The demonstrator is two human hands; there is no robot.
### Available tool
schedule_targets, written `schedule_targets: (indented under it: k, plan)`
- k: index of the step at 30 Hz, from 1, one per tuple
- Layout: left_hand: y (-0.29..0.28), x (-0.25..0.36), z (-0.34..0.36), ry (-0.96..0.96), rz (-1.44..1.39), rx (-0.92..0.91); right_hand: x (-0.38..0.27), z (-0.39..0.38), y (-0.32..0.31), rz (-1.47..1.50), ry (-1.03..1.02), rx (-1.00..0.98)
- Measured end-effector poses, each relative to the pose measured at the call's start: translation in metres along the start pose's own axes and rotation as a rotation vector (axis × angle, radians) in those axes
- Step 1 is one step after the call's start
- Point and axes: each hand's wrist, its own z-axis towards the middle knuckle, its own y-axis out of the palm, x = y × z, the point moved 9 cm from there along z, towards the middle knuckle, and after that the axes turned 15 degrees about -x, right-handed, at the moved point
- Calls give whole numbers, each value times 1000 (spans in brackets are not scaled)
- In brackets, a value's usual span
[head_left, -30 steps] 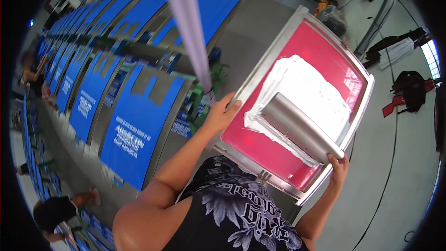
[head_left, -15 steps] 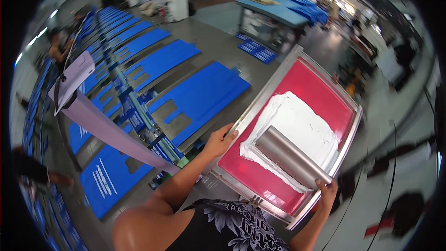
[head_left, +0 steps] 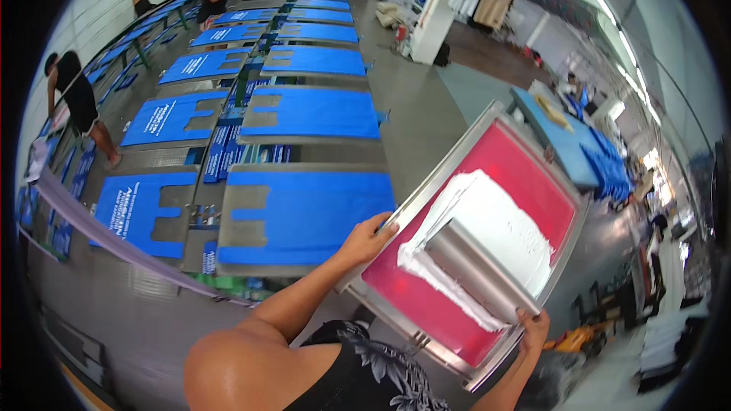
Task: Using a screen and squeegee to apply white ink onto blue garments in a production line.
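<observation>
Both my hands carry a screen printing frame (head_left: pixel 449 154), tilted, with a silvery rim and red mesh. My left hand (head_left: pixel 368 239) is closed round its left rim, thumb on top. At the lower right rim my right hand (head_left: pixel 533 329) is closed on the frame, its fingertips against the end of a metal squeegee (head_left: pixel 481 268). The squeegee lies slanted across the mesh, next to a thick spread of white ink (head_left: pixel 495 221). Just left of the frame a blue bag-shaped cloth piece (head_left: pixel 320 213) lies flat on a printing board, unprinted. Under the rim, my fingers are partly hidden.
Two long rows of boards with blue cloth pieces (head_left: pixel 316 113) run away from me; those in the left row bear white print (head_left: pixel 137 205). A pale strip (head_left: pixel 114 224) crosses at left. People (head_left: pixel 76 99) stand farther left. A blue-topped table (head_left: pixel 560 137) is beyond the frame.
My view has swung left, so the rows of boards stand more upright and farther right in it. Both hands keep hold of the frame, and the squeegee stays in place on the mesh.
</observation>
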Motion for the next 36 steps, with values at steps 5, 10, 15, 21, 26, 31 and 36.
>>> schedule_targets:
  k: [5, 10, 15, 21, 26, 31, 36]
  plan:
    - [-5, -63, 114, -63, -28, 177, 47, 184, 12, 0, -21, -195]
    - [-14, -93, 172, -99, -71, 440, 68, 360, 41, -20, -110, -463]
    - [-21, -221, 131, -92, -72, 876, 174, 487, 187, 5, -193, -874]
    - [63, -290, 54, -338, -166, 1416, 200, 540, 378, -162, -252, -1458]
    - [141, -353, 33, -232, -177, 1798, 225, 516, 502, -256, -288, -1822]
    - [201, -390, 41, -334, -393, 2056, 245, 463, 599, -424, -333, -2127]
    - [224, -431, 56, -359, -455, 2235, 287, 441, 660, -520, -343, -2262]
